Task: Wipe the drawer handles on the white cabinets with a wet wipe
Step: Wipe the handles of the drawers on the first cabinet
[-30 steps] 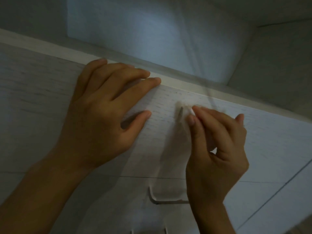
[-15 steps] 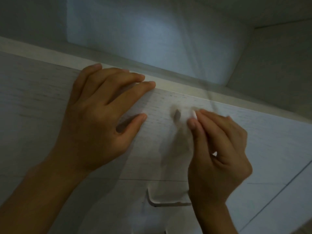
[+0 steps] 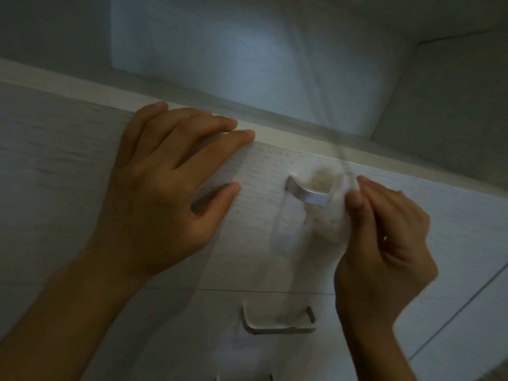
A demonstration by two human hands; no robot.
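- Fingers (image 3: 357, 199) of the right hand (image 3: 384, 243) are pinched shut on a white wet wipe (image 3: 327, 215), pressing it against the right end of the upper drawer handle (image 3: 308, 194)
- Upper drawer handle is a silver bar on the top drawer front (image 3: 82, 188); its left end is bare, its right end is covered by the wipe
- Wet wipe is bunched at the handle and looks faintly discoloured there, though the blur makes that hard to judge; the rest trails down the drawer front towards the lower handle (image 3: 277, 323)
- Left hand (image 3: 165, 193) lies flat and spread on the top drawer front, left of the handle and apart from it, holding nothing, fingertips reaching the top edge
- Lower handle sits on the drawer below, untouched by either hand
- White cabinet (image 3: 453, 312) carries both drawers; above its top edge is a pale recessed wall (image 3: 247, 50)
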